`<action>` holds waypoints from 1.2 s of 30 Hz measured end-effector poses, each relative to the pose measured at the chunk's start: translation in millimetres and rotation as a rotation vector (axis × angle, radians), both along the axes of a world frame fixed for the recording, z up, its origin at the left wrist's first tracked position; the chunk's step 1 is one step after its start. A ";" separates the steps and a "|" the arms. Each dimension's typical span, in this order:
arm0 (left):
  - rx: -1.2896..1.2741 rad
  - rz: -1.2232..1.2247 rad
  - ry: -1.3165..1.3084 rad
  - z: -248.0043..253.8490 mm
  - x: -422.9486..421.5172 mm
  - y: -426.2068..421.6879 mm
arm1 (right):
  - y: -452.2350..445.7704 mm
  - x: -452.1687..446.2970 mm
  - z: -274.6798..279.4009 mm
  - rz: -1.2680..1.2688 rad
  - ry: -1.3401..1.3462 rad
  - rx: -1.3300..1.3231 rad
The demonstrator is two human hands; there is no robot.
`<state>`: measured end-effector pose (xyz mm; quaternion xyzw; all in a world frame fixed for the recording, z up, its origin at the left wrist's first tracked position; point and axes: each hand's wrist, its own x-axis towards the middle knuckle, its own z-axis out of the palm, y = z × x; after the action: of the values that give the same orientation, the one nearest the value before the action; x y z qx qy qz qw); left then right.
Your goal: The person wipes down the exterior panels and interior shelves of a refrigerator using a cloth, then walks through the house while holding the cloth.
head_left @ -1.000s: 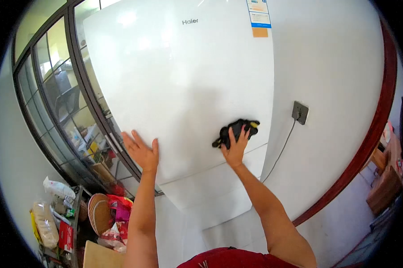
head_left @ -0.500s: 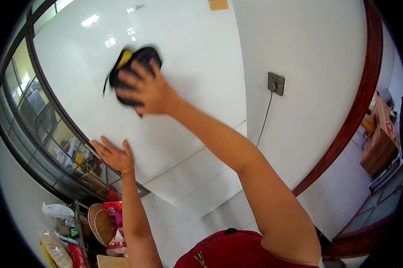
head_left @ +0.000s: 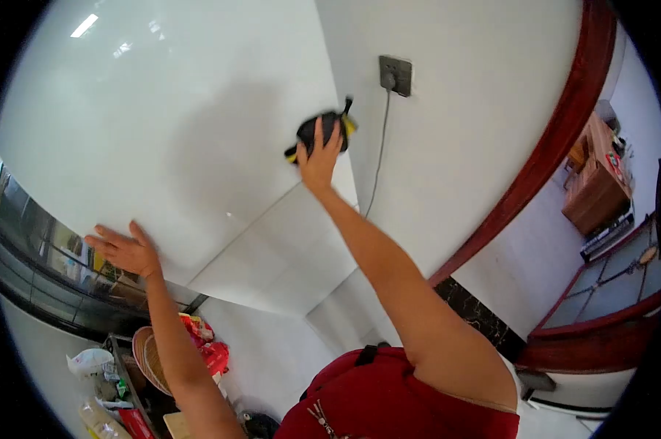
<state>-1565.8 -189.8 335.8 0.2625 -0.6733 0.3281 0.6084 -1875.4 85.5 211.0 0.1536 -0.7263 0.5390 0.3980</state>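
A large white refrigerator [head_left: 147, 110] fills the upper left, with a seam between its upper and lower doors. My right hand [head_left: 321, 157] presses a bunched black and yellow cloth [head_left: 318, 130] to the door near its right edge, just above the seam. The fingers spread over the cloth. At the lower left edge of the door, my left hand [head_left: 129, 249] rests with its fingers apart, holding nothing.
A black wall socket [head_left: 395, 75] with a plugged-in cord is right of the refrigerator. A dark red door frame [head_left: 543, 161] curves beyond it. Lower left, a shelf with bags stands near a woven basket [head_left: 149, 358]. A wooden cabinet [head_left: 598, 183] stands far right.
My right hand has carried the cloth from the upper left of the door down to its right edge. My left hand stays at the door's left edge, while the view has shifted.
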 end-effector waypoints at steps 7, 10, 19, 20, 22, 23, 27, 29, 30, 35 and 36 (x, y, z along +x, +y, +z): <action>0.025 -0.067 -0.052 1.4 4.3 -1.1 | 36.5 58.3 -114.3 0.773 -0.993 0.069; 0.045 -0.119 -0.098 0.2 15.3 2.7 | 83.8 73.7 -50.7 0.407 -0.536 0.607; 0.131 -0.165 -0.109 -1.5 16.0 -1.7 | 196.4 -33.9 53.3 -0.386 -0.194 1.025; 0.147 -0.179 -0.103 -1.0 14.9 -0.8 | 202.7 -43.5 48.6 -0.459 -0.170 1.091; 0.158 -0.186 -0.091 -0.4 16.6 3.7 | 208.7 -53.8 43.4 -0.607 -0.115 1.217; 0.140 -0.159 -0.089 -0.7 16.7 2.2 | 207.4 -58.0 39.2 -0.628 -0.093 1.217; 0.081 -0.177 -0.099 2.8 16.4 7.9 | 200.7 -29.9 65.1 -0.326 -0.343 1.030; 0.104 -0.161 -0.100 0.3 16.4 9.4 | 189.1 -9.1 78.8 -0.106 -0.371 0.932; 0.114 -0.152 -0.103 -1.2 16.4 7.2 | 183.1 4.5 86.6 0.006 -0.387 0.880; 0.103 -0.148 -0.088 -4.4 14.9 -0.1 | 135.9 47.0 154.2 0.254 0.159 0.398; 0.101 -0.148 -0.085 -4.9 13.8 0.2 | 124.6 46.2 169.9 0.235 0.261 0.332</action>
<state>-1552.0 -189.7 330.9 0.2284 -0.7319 0.2588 0.5876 -1829.2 210.1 380.9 0.3686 -0.7245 0.4305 0.3924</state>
